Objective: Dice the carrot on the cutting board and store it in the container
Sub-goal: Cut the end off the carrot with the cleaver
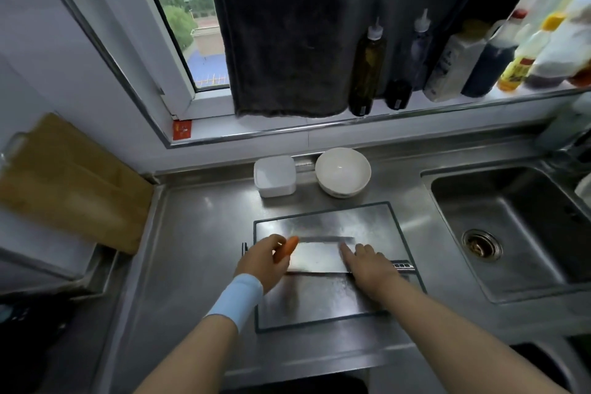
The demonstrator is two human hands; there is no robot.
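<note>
Two hands meet over the cutting board point(367, 221) at lower centre: left hand point(262, 262) has its grip round the carrot point(287, 248), right hand point(371, 269) lies straight-fingered on the cleaver point(316, 259); the container point(274, 175) stands above, on the counter point(198, 233).

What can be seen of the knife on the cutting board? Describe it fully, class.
The knife is a broad, rectangular cleaver of shiny steel, lying flat on the metal cutting board, its slotted handle pointing right. The right hand rests straight fingers on the blade's right part; the left hand holds the carrot at its left end.
</note>
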